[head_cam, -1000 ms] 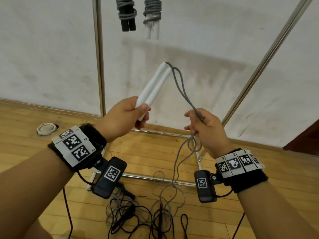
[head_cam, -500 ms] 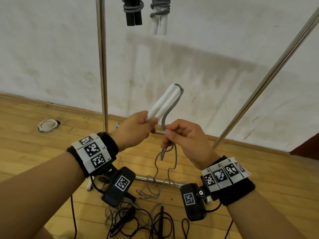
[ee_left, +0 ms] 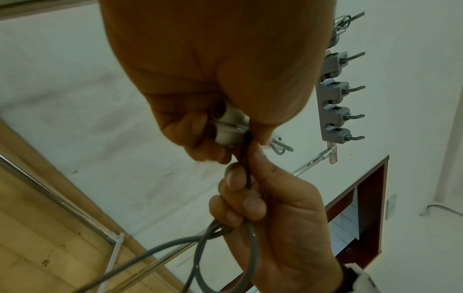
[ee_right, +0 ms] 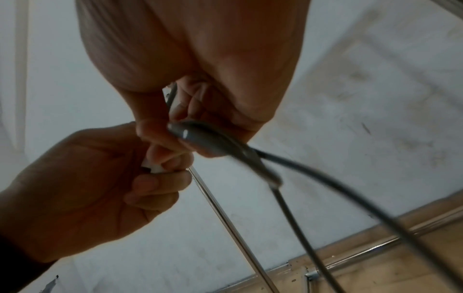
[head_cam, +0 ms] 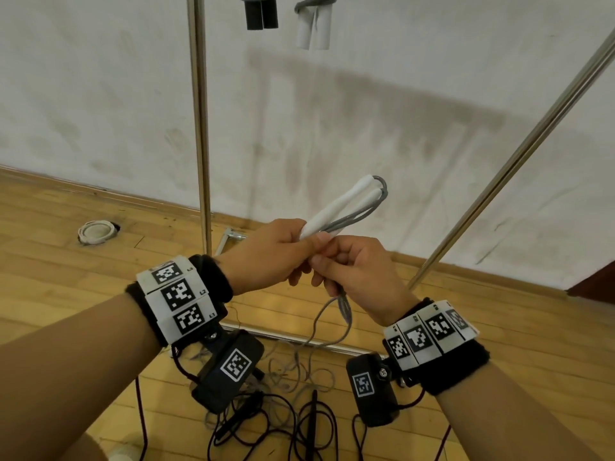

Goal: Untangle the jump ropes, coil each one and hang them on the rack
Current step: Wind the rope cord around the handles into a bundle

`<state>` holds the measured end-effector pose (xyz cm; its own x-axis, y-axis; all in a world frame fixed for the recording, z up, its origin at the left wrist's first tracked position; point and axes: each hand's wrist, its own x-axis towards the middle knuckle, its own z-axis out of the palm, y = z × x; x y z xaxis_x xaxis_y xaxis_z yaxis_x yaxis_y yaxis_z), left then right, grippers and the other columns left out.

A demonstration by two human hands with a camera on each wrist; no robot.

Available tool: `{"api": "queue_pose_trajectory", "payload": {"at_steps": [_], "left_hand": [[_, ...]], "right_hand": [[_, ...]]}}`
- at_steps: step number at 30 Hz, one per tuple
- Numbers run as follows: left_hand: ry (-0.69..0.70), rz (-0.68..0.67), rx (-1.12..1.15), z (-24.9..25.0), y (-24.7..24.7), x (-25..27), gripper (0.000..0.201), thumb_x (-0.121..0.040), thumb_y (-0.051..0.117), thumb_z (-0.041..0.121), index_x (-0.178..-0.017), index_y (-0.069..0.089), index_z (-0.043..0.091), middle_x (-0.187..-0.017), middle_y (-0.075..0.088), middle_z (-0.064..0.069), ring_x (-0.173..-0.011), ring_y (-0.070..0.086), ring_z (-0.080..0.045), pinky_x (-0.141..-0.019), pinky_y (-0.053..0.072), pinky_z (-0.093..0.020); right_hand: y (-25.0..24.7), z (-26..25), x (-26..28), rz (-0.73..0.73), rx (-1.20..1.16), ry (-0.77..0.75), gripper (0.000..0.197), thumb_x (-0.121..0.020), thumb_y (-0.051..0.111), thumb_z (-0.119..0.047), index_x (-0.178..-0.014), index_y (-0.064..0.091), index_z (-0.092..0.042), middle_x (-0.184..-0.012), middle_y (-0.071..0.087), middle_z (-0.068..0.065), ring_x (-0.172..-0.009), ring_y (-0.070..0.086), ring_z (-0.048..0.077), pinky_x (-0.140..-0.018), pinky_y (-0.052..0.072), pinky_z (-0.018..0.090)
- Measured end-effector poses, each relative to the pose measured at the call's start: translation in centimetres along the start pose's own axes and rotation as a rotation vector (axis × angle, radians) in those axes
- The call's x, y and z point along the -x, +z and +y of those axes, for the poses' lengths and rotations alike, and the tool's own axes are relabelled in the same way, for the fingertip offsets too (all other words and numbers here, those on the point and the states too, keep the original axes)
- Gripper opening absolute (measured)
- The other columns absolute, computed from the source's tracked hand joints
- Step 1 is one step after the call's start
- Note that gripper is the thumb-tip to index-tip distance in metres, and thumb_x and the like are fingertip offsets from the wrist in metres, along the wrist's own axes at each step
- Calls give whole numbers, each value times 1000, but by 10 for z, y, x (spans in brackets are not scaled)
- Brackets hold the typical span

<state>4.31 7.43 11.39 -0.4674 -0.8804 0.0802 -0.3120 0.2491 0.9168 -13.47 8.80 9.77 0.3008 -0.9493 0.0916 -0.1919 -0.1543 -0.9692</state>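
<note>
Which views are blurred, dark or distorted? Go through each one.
Head view: evenly lit and sharp, but the wide lens bows the rack poles. Left wrist view: both hands backlit and dim, grey rope nearly black. Right wrist view: right hand backlit against the pale wall, and the rope smeared by motion blur.

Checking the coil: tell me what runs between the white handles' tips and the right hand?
In the head view, two grey rope strands fold back alongside the paired white foam handles into the right hand; the left hand grips the handles.
</note>
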Motion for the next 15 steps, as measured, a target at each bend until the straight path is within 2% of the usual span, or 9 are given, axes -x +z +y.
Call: {"api": "queue_pose_trajectory", "payload": {"at_steps": [2, 4, 6, 8, 9, 11, 13, 15], "left_hand": [[16, 32, -51, 0, 0, 1, 34, -103, 46, 39, -82, 57, 15, -58, 62, 5, -50, 58, -9, -48, 41, -17], [29, 92, -92, 0, -1, 2, 35, -103, 46, 40, -81, 57, 14, -54, 62, 7, -45, 56, -5, -46, 40, -13], [34, 169, -100, -1, -5, 2, 36, -103, 46, 40, -83, 59, 13, -55, 62, 4, -46, 55, -6, -48, 41, -16], [5, 279, -44, -2, -14, 0, 36, -102, 48, 41, -88, 62, 11, -59, 62, 3, -51, 58, -11, -51, 45, -24], [-17, 332, -1, -2, -19, 0, 35, -101, 48, 41, -89, 63, 11, -60, 62, 3, -52, 58, -13, -51, 47, -27], [-51, 404, 44, -2, -31, -1, 33, -101, 49, 40, -88, 63, 13, -61, 61, 4, -52, 59, -12, -51, 50, -26], [-64, 460, 54, -3, -43, 0, 33, -102, 49, 40, -87, 62, 14, -63, 61, 3, -52, 59, -12, -50, 49, -25], [-87, 481, 52, -6, -56, 2, 34, -102, 49, 41, -87, 62, 14, -62, 62, 4, -51, 59, -10, -48, 48, -22]], "right_hand": [[2, -1, 1, -1, 49, -9, 14, -94, 64, -10, -87, 65, 3, -61, 66, 5, -45, 51, 12, -45, 42, 21], [3, -1, 3, -6, 109, -30, 13, -95, 63, -19, -89, 66, -8, -58, 65, 2, -45, 51, 10, -46, 42, 21], [3, 1, 5, -5, 184, -54, 12, -96, 61, -27, -92, 64, -17, -56, 63, 0, -46, 51, 8, -48, 43, 23], [3, 7, 9, -25, 354, -83, 11, -95, 62, -30, -90, 64, -21, -61, 64, 0, -51, 56, 11, -54, 49, 30], [3, 10, 11, -41, 420, -84, 7, -94, 62, -30, -89, 63, -25, -65, 64, 2, -56, 60, 16, -56, 53, 32], [0, 21, 16, -54, 425, -45, 6, -93, 64, -26, -90, 61, -30, -72, 64, 9, -62, 63, 22, -55, 54, 26], [-7, 33, 22, -60, 430, 15, 7, -91, 66, -23, -92, 61, -29, -73, 65, 7, -60, 67, 16, -57, 55, 23], [-18, 45, 27, -73, 486, 54, 8, -91, 65, -19, -92, 62, -26, -71, 66, 1, -62, 69, 11, -63, 58, 29]]}}
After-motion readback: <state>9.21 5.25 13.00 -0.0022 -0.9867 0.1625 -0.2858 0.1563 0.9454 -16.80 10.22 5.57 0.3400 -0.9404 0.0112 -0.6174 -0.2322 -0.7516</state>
